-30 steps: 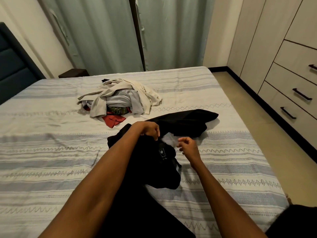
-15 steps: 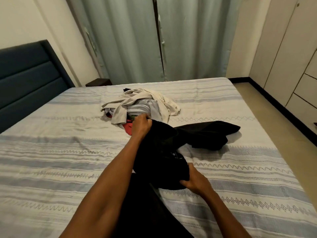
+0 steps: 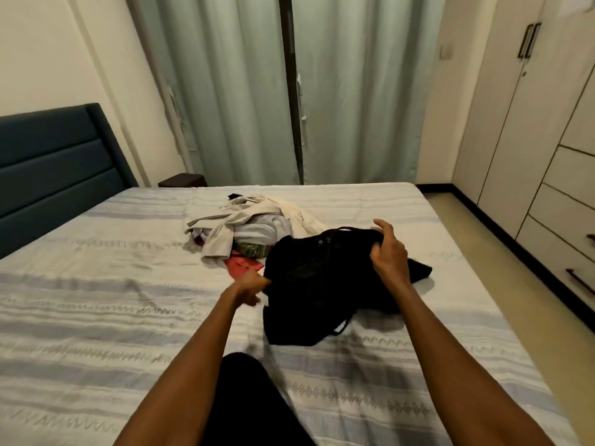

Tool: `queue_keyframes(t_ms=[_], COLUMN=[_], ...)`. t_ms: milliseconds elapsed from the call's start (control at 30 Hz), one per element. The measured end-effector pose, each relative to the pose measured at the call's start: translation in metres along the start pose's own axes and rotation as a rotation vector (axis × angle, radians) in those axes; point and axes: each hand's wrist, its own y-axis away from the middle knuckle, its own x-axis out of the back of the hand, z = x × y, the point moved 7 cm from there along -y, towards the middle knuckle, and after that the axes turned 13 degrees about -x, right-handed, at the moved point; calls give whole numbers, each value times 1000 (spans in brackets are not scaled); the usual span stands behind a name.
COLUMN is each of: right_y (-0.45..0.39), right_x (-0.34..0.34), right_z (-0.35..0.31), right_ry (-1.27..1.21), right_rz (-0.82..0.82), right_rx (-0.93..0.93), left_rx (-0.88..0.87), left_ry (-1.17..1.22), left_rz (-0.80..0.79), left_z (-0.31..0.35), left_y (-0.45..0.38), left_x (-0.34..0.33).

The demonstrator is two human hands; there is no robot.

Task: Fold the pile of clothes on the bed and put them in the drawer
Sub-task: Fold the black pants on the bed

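A: On the bed (image 3: 96,317), head view, right half, toward the right edge: black garment (image 3: 315,284), bunched, partly raised off the striped sheet.

B: Hands?

A: Right hand (image 3: 388,252) grasps the garment's top right edge, thumb and fingers curled round the fabric, index finger sticking up. Left hand (image 3: 252,286) pinches the garment's left edge, low near the sheet; it's motion-blurred, so finger detail is unclear.

B: Where's the pile?

A: Pile of clothes (image 3: 248,226) sits mid-bed, toward the far edge, just behind and left of the black garment, touching or overlapped by it. Beige piece on top, pale grey one under, a camo-patterned bit and a red piece (image 3: 241,265) poking out at the near side.

B: Drawers?

A: Drawers (image 3: 566,204) in the wardrobe along the right wall, all closed, well apart from the bed, floor strip between.

B: Anything else?

A: Dark blue headboard (image 3: 54,165) at the bed's left edge. Pale green curtains (image 3: 354,91) beyond the far edge, small dark nightstand (image 3: 182,180) at the far left corner. Dark cloth (image 3: 244,397) at the near edge between the forearms, can't tell what it is.
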Motion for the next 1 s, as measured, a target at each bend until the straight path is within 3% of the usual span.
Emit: queue_keyframes(t_ms=[67, 233, 367, 533, 600, 700, 800, 1000], right_y=[-12, -29, -40, -75, -92, -115, -128, -124], right_x=[16, 51, 81, 140, 156, 183, 233, 333], right_z=[-22, -33, -13, 9, 0, -41, -105, -265], right_ry=[-62, -119, -142, -92, -296, -569, -550, -284], right_rz=[-14, 90, 161, 232, 166, 142, 257, 475], right_rx=[104, 231, 119, -149, -221, -230, -68, 384], left_rx=[-23, -90, -151, -195, -272, -492, -720, -858], left_ry=[202, 481, 461, 593, 721, 930, 909, 635], left_rz=[-102, -60, 26, 402, 425, 318, 355, 779], left_z=[5, 42, 69, 119, 152, 218, 287, 418], left_y=[2, -2, -12, -22, -24, -30, -26, 20], left_x=[-25, -47, -40, 23, 45, 66, 97, 184])
